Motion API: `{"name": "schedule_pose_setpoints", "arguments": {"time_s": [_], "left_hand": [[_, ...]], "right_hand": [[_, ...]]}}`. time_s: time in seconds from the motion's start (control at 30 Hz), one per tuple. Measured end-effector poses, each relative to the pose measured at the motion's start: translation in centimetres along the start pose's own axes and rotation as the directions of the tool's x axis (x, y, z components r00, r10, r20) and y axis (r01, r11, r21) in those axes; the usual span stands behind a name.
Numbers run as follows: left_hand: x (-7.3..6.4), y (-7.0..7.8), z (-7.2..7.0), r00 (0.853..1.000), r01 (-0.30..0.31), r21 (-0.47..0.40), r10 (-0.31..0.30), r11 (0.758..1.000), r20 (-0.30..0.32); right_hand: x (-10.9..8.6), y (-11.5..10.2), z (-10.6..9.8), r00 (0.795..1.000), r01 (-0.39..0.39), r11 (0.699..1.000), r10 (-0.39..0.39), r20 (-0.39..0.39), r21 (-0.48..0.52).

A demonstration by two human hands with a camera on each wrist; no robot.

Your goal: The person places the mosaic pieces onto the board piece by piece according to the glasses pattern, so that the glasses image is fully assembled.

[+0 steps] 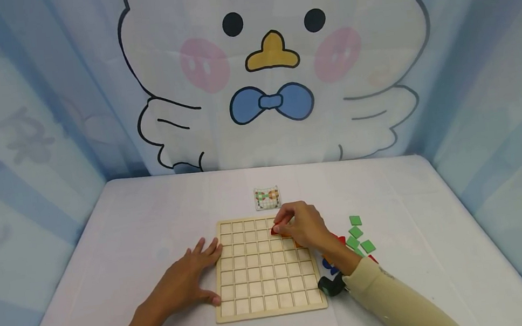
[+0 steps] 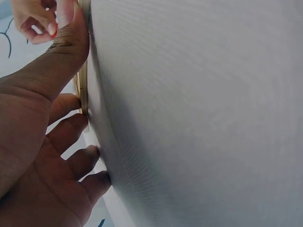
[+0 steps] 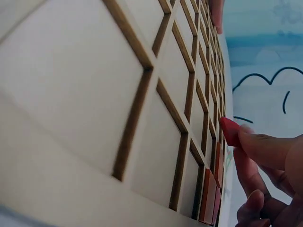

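A wooden grid board lies flat on the white table. Between the thumb and fingers of my right hand is a small red tile, pinched over the board's far right part. In the right wrist view the tile's tip is right at the grid ridges. Orange tiles sit in squares close below it, partly hidden by the right hand in the head view. My left hand rests at the board's left edge, fingers spread, with thumb and fingertips touching the rim.
Beyond the board lies a small pattern card. Several green tiles are scattered to the right, with blue pieces and red ones partly under the right forearm. A patterned curtain stands behind the table.
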State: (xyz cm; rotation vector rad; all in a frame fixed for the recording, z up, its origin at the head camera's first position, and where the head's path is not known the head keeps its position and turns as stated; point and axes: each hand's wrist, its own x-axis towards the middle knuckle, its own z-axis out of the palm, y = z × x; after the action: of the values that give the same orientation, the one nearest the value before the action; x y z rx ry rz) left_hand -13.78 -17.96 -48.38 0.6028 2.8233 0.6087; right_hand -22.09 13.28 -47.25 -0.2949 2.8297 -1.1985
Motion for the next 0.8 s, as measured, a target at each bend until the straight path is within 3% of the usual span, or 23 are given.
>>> {"name": "schedule_pose_setpoints", "arguments": {"time_s": [0.47,0.8], "left_hand": [[0.0,0.1,-0.2,1.0,-0.003,-0.004,0.003,1.0,0.002],[0.0,0.2,-0.1,1.0,0.001,-0.012,-0.001,1.0,0.011]], "right_hand": [[0.3,-0.7,0.5,0.999,0.001,0.987,0.008,0.052,-0.159],[-0.1,-0.3,-0.7,0.999,-0.039,0.998,0.041,0.031,-0.044]]}}
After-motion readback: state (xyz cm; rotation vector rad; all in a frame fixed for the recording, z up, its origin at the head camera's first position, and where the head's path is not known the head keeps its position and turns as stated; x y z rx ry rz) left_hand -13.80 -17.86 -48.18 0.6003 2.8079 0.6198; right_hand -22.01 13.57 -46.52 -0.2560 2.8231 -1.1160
